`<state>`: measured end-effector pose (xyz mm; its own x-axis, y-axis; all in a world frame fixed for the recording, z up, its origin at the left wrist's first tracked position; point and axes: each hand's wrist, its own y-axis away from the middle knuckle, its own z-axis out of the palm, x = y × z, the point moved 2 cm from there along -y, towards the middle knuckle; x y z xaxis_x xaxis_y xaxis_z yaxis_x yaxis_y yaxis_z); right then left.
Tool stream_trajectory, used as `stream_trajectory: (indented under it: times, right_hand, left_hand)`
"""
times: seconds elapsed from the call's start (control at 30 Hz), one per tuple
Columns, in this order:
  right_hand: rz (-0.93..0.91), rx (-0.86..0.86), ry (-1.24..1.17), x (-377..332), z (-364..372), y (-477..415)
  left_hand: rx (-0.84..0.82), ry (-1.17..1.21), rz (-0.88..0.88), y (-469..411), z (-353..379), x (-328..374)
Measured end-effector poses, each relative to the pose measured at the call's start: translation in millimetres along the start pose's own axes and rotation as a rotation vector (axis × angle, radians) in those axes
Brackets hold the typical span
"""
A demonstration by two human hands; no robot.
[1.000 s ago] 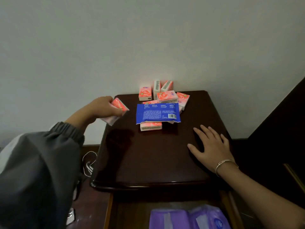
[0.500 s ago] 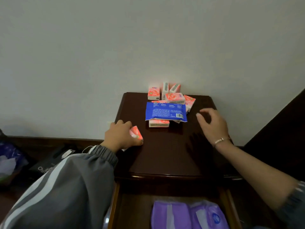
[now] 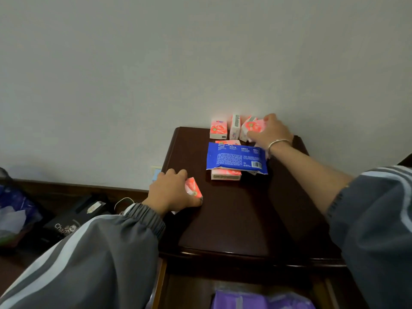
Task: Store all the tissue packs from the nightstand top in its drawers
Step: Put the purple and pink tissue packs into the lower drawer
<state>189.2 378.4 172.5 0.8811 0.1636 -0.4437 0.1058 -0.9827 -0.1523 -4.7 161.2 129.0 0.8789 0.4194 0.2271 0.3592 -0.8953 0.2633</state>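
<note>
head view, early going: left grip [image 3: 171, 192] holds a pink pack [image 3: 194, 190] at the left edge of the nightstand [image 3: 234, 219], right grip [image 3: 270, 132] pinches a far pack [image 3: 253, 128], blue pack [image 3: 236, 158] and others unstored, near drawer [image 3: 189, 291] open.

Your left sleeve [image 3: 93, 253] and right sleeve [image 3: 376, 219] are grey with pale stripes. Left cuff [image 3: 147, 217] ribbed, elastic. Thin silver bangle [image 3: 279, 142] on your right wrist.

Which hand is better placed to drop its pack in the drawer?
Probably the left hand: its pink pack is nearer the open drawer; the right hand grips one back by the wall.
</note>
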Motion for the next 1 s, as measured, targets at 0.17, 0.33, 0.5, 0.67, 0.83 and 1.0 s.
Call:
stream_trajectory:
  times: [0.17,0.33,0.5,0.67,0.83,1.0]
  right_hand:
    - [-0.019,-0.383,-0.142,31,-19,-14]
    - [0.093,-0.712,-0.112,26,-26,-29]
    - [0.198,-0.627,-0.068,36,-13,-41]
    - [0.234,-0.572,-0.081,39,-10,-37]
    - [0.219,-0.311,-0.244,35,-11,-6]
    - [0.321,0.330,-0.759,49,-42,58]
  left_hand:
    - [-0.007,0.008,-0.006,1,-1,1]
    - [-0.003,0.014,-0.007,2,-2,2]
    - [0.002,0.021,-0.014,2,-1,2]
    - [0.028,0.032,-0.025,1,0,1]
    - [0.112,0.064,-0.063,7,4,3]
    - [0.445,0.159,-0.089,36,10,11]
